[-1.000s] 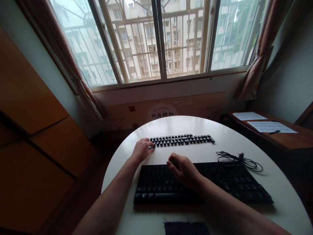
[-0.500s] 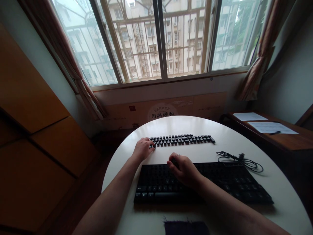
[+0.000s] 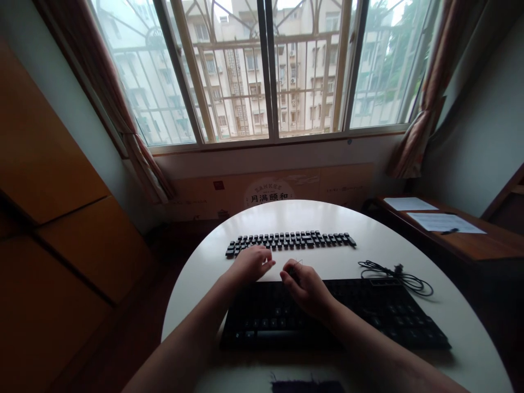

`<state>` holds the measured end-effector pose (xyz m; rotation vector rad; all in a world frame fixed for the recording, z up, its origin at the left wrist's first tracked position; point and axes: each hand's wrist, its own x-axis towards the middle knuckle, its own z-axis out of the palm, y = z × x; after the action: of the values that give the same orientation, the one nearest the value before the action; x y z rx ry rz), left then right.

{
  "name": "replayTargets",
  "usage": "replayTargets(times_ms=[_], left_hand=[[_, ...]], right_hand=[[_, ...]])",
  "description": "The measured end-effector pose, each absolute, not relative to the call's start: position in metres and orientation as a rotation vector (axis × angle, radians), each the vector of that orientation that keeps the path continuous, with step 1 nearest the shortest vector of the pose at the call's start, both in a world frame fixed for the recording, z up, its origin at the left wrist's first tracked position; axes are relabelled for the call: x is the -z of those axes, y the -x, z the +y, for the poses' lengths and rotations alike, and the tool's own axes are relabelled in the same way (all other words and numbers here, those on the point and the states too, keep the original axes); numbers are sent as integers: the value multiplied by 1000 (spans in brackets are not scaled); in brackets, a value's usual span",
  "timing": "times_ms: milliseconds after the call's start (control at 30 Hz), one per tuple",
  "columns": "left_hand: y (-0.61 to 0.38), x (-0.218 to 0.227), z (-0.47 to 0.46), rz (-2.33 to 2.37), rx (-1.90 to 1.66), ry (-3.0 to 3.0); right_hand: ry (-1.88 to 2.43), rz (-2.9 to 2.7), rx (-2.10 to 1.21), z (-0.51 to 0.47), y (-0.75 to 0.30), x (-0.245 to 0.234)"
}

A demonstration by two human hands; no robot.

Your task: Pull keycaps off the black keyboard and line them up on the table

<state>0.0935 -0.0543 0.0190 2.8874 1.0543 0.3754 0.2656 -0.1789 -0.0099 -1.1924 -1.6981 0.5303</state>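
The black keyboard [image 3: 282,334] lies across the table in front of me, and many of its key positions look bare. My right hand [image 3: 309,286] is closed above its upper middle part, around a keycap puller [image 3: 293,269] whose thin wires poke out over the fingers; most of the puller is hidden. To its left, my left hand [image 3: 251,263] hovers just beyond the keyboard's far edge. Its fingers are bent with the thumb apart, and nothing shows in them. Behind it, loose black keycaps [image 3: 292,240] stand in staggered rows on the white table.
A coiled black cable [image 3: 403,277] rests at the keyboard's far right. Dark frayed cloth [image 3: 307,386] lies at the near edge of the round white table [image 3: 192,289]. Papers [image 3: 446,222] and a pen lie on a brown side table [image 3: 470,245] at right.
My left hand has come away from the left end of the keycap rows, back and right toward my right hand. The right hand stays closed over the keyboard. The view has shifted slightly.
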Motion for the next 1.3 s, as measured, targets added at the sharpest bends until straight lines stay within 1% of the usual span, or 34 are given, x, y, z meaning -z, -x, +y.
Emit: replayTargets(times_ms=[67,133,300,567,800,1100,1200,1300], left_hand=[[-103,-13,-61,985,-219,-2871],[-108,-9,-63,929,-150,-2864],[-108,-3,-57,896,-96,-2828],[-108,0,-52,970,-12,-2831],[-111,0,-51,1000,76,-2853],[-120,-8,-37,985,264,-2737],[-123,-9,-38,1032,247,-2704],[-123,-5,-43,1106,153,-2736]], right_hand=[[1175,-1679,-549,-177,-266,11],[1147,-1665,-569,-176,-266,12],[1112,-1626,-609,-172,-264,14],[1117,-1489,-629,-155,-264,27],[1089,-1182,-910,-133,-264,42],[1042,-1116,-990,-131,-263,40],[1020,-1106,-1007,-128,-262,42],[1001,-1085,-1017,-124,-262,44]])
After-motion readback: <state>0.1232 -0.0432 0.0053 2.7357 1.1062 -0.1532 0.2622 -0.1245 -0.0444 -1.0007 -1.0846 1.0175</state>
